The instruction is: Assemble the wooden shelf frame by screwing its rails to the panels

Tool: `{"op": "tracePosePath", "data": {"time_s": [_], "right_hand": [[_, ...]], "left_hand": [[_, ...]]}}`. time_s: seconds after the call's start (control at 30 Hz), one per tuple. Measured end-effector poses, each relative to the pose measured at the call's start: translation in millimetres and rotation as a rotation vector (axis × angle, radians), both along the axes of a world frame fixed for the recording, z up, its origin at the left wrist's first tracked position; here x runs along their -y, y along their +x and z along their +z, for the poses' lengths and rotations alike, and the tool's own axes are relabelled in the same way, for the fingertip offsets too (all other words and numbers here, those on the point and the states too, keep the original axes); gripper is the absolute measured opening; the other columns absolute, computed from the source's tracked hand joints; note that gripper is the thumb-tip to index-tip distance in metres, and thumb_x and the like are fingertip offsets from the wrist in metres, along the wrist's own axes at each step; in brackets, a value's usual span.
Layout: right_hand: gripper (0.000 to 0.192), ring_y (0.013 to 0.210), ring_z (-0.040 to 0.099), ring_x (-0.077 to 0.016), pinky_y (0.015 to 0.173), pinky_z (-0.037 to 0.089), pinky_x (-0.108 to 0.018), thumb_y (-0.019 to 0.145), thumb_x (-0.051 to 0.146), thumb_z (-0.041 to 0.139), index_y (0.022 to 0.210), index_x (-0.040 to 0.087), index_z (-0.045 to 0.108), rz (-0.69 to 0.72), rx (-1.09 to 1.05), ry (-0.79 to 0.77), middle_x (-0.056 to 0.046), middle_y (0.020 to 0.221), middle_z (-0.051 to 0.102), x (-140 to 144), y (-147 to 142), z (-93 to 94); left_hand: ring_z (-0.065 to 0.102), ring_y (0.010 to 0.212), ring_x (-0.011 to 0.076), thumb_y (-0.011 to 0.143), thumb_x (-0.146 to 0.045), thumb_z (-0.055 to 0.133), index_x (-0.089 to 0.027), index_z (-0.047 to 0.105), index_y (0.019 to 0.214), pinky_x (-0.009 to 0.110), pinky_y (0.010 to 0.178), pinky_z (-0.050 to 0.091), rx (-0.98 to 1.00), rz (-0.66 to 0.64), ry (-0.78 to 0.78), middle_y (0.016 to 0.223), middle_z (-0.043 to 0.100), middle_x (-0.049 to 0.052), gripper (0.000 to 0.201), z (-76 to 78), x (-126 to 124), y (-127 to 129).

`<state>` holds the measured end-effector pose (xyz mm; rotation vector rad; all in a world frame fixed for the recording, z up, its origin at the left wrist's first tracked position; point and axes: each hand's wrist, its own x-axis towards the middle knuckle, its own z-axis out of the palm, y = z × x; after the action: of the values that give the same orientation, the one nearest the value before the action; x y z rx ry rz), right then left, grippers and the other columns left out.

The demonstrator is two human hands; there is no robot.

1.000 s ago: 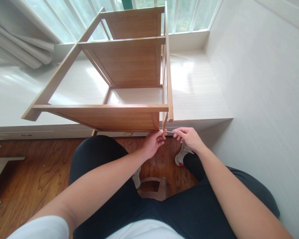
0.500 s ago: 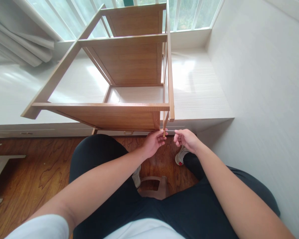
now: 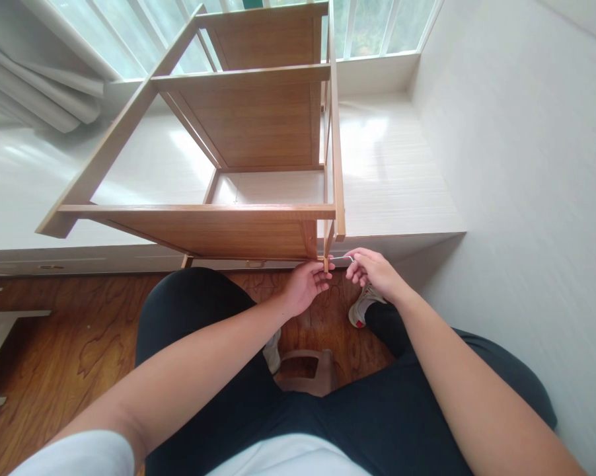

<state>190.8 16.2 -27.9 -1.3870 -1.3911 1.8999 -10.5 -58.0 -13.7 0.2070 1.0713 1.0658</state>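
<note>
A wooden frame [image 3: 258,125] with three slatless panels fills the space ahead of me, between my knees and a barred window [image 3: 372,26]. Its honey-brown panels sit one behind another, joined by long side rails; what bears its weight I cannot tell.

My left hand [image 3: 308,285] is at the frame's near right lower corner, fingers curled loosely about the end of a short wooden post [image 3: 326,266]; how firmly they press I cannot tell. My right hand [image 3: 372,271] is just to the right of that corner, thumb and forefinger pinching the bent end of a thin metal rod [image 3: 340,258], the other fingers folded in. The rod runs roughly level from my right hand to the post, its far tip lost near my left fingertips.

Behind and to both sides of the frame spreads a pale bench [image 3: 392,178]. A grey curtain [image 3: 40,66] hangs to the frame's far left, and a white wall [image 3: 516,165] rises to its right. Below the frame are a dark wood floor [image 3: 94,330], my black trousers [image 3: 193,317], a light shoe [image 3: 360,309] and a pinkish-brown stool [image 3: 324,373] between my legs.
</note>
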Motion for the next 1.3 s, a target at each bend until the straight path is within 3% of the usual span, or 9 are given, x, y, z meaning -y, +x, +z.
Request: {"op": "tracePosePath", "data": {"time_s": [0.13,0.27,0.47,0.63,0.73,0.9,1.0,1.1,1.3], "right_hand": [[0.029,0.074,0.066,-0.0193,0.073,0.053,-0.033,0.092,0.026,0.062,0.119,0.026,0.07,0.127,0.229,0.468,-0.003,0.088,0.077,3,8,-1.1],[0.024,0.094,0.072,-0.025,0.085,0.053,-0.038,0.097,0.03,0.06,0.118,0.027,0.072,0.196,0.277,0.637,-0.007,0.106,0.078,2,11,0.0],[0.021,0.085,0.071,-0.0241,0.082,0.051,-0.036,0.098,0.041,0.061,0.101,0.025,0.074,0.205,0.269,0.621,-0.005,0.092,0.079,0,10,4.4],[0.054,0.06,0.062,-0.0191,0.064,0.043,-0.032,0.102,0.062,0.051,0.071,0.022,0.069,0.37,0.388,0.434,-0.003,0.063,0.07,-2,11,4.3],[0.028,0.066,0.064,-0.0195,0.067,0.045,-0.031,0.094,0.05,0.069,0.101,0.024,0.075,0.368,0.391,0.456,-0.001,0.073,0.074,-2,12,2.3],[0.047,0.073,0.066,-0.0193,0.077,0.05,-0.034,0.09,0.03,0.07,0.136,0.029,0.064,0.223,0.265,0.596,-0.001,0.094,0.077,-2,14,4.7],[0.023,0.073,0.066,-0.0208,0.076,0.049,-0.035,0.096,0.043,0.066,0.106,0.026,0.077,0.253,0.294,0.632,-0.003,0.086,0.077,-4,13,8.2],[0.065,0.062,0.063,-0.0207,0.071,0.046,-0.035,0.102,0.068,0.046,0.062,0.022,0.071,0.335,0.406,0.527,-0.006,0.062,0.07,-6,13,8.6],[0.07,0.061,0.063,-0.0198,0.066,0.045,-0.034,0.102,0.074,0.039,0.071,0.021,0.073,0.315,0.417,0.5,-0.005,0.062,0.07,-9,18,5.9]], "left_hand": [[0.062,0.079,0.0141,0.071,-0.024,0.069,-0.018,0.08,0.104,0.026,0.067,0.047,-0.017,-0.025,0.01,0.105,0.076,0.009,0.035,-0.2,4,0],[0.061,0.08,0.0132,0.059,-0.014,0.063,-0.02,0.081,0.105,0.024,0.067,0.046,-0.057,-0.091,-0.001,0.108,0.076,0.008,0.05,-4.6,9,2],[0.062,0.079,0.014,0.053,-0.01,0.059,-0.021,0.082,0.1,0.025,0.066,0.043,-0.127,-0.251,-0.054,0.107,0.076,0.009,0.053,-15.4,19,8],[0.06,0.074,0.0133,0.053,-0.013,0.059,-0.022,0.082,0.096,0.024,0.062,0.04,-0.168,-0.361,-0.09,0.101,0.075,0.008,0.049,-23.0,25,12],[0.06,0.072,0.0134,0.054,-0.015,0.06,-0.022,0.082,0.092,0.024,0.061,0.039,-0.184,-0.397,-0.103,0.099,0.076,0.008,0.045,-24.3,27,14],[0.06,0.07,0.0131,0.053,-0.017,0.06,-0.023,0.082,0.09,0.023,0.06,0.039,-0.219,-0.432,-0.124,0.098,0.077,0.008,0.043,-22.5,29,15],[0.06,0.07,0.0129,0.053,-0.017,0.059,-0.022,0.083,0.089,0.023,0.06,0.039,-0.244,-0.443,-0.138,0.098,0.077,0.008,0.044,-20.9,29,16],[0.06,0.07,0.0128,0.052,-0.017,0.058,-0.022,0.083,0.089,0.023,0.06,0.039,-0.258,-0.455,-0.146,0.098,0.076,0.008,0.044,-19.0,28,16],[0.06,0.07,0.0118,0.053,-0.018,0.057,-0.021,0.081,0.091,0.022,0.06,0.039,-0.27,-0.483,-0.149,0.097,0.076,0.007,0.045,-15.5,28,18]]}}
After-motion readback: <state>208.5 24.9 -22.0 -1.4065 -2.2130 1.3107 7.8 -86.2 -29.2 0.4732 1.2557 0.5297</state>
